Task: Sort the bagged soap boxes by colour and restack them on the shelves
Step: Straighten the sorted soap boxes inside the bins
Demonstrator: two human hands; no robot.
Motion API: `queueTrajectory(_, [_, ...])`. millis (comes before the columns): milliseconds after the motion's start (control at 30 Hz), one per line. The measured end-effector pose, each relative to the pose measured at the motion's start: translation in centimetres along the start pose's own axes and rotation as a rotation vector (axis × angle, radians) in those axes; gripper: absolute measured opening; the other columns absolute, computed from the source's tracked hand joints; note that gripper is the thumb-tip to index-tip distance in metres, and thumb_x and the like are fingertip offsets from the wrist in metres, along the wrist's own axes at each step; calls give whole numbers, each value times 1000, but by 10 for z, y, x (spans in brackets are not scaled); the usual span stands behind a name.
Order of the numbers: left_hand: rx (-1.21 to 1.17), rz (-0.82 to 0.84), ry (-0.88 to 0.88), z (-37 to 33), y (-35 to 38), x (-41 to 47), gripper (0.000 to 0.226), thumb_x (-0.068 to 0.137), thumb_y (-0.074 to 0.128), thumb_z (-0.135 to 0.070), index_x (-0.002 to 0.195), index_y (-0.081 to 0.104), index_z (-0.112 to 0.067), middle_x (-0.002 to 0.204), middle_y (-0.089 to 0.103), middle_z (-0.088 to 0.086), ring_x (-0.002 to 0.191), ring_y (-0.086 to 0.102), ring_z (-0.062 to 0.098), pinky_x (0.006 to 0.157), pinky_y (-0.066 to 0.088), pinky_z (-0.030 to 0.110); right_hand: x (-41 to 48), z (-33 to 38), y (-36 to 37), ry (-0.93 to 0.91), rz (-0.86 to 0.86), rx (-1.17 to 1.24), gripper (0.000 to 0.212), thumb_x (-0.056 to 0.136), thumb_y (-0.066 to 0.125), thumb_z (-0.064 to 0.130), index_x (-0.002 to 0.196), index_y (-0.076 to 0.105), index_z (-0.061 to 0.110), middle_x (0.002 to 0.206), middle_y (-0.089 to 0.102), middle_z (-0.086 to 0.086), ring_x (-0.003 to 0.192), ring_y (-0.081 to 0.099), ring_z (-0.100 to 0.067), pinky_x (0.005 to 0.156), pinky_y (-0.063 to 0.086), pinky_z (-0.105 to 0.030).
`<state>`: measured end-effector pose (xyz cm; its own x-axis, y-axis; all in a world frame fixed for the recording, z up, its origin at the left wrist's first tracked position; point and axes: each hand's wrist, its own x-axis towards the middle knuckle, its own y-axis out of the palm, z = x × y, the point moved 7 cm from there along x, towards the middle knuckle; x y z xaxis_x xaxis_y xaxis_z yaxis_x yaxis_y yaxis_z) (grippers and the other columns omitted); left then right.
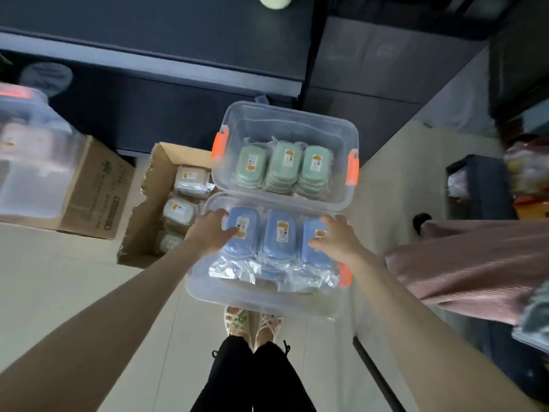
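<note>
Head view: left hand and right hand at bin's side edges

Floor — far bin, near bin, open carton.

Far bin just behind near bin, bagged soap boxes in both, open carton at left, shelf behind

Dim, soft light; fisheye warp + blur at edges, centre sharp.
</note>
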<state>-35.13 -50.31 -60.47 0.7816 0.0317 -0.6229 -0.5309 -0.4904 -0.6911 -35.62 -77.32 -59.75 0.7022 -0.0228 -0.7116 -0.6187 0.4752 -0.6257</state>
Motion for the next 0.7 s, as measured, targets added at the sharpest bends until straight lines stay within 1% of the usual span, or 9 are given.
queueTrajectory(100, [60, -61, 109, -28, -46, -21, 56, 91, 60, -38, 139, 43, -15, 140, 48, 11, 128, 44, 29, 103, 38, 38, -19, 37, -34, -126, -24, -39, 69, 88, 66, 29, 146, 34, 11, 151, 25, -11, 132, 39, -29, 97, 39, -31])
queueTrajectory(167, [162, -113, 174, -46, -81, -39, 55, 91, 58, -41, 139, 42, -20, 138, 49, 9, 128, 43, 29, 103, 37, 40, -35, 67, -62, -203, -78, -89, 70, 87, 68, 30, 146, 35, 11, 150, 28, -12, 131, 41, -29, 100, 36, -32])
queueTrajectory(233, [253, -176, 226, -62, -119, -61, 56, 90, 57, -44, 139, 41, -23, 135, 50, 8, 127, 44, 29, 104, 36, 44, -55, 99, -93, -269, -152, -178, 65, 87, 66, 31, 143, 38, 13, 148, 29, -13, 133, 38, -31, 103, 33, -36])
queueTrajectory(300, [309, -258, 260, -76, -158, -88, 58, 89, 58, -46, 139, 40, -24, 133, 50, 7, 125, 45, 29, 103, 37, 45, -78, 132, -123, -333, -201, -227, 60, 89, 64, 31, 141, 39, 12, 147, 28, -13, 132, 38, -34, 102, 39, -40])
queueTrajectory(400, [348, -400, 308, -92, -218, -132, 60, 88, 58, -46, 140, 39, -21, 136, 48, 7, 126, 43, 29, 101, 36, 42, -122, 182, -168, -436, -299, -257, 57, 89, 64, 29, 138, 40, 11, 136, 32, -13, 123, 41, -37, 98, 44, -44])
queueTrajectory(533, [385, -596, 381, -102, -295, -196, 63, 88, 58, -47, 141, 37, -21, 135, 49, 8, 125, 44, 30, 102, 37, 44, -192, 250, -212, -563, -424, -289, 61, 88, 66, 28, 141, 39, 12, 140, 31, -14, 126, 40, -36, 102, 40, -45])
queueTrajectory(700, [441, -763, 398, -85, -372, -269, 62, 88, 54, -51, 140, 36, -22, 133, 49, 7, 124, 42, 29, 101, 34, 42, -279, 325, -236, -684, -561, -300, 58, 87, 67, 30, 138, 44, 13, 131, 41, -11, 118, 47, -30, 99, 42, -41])
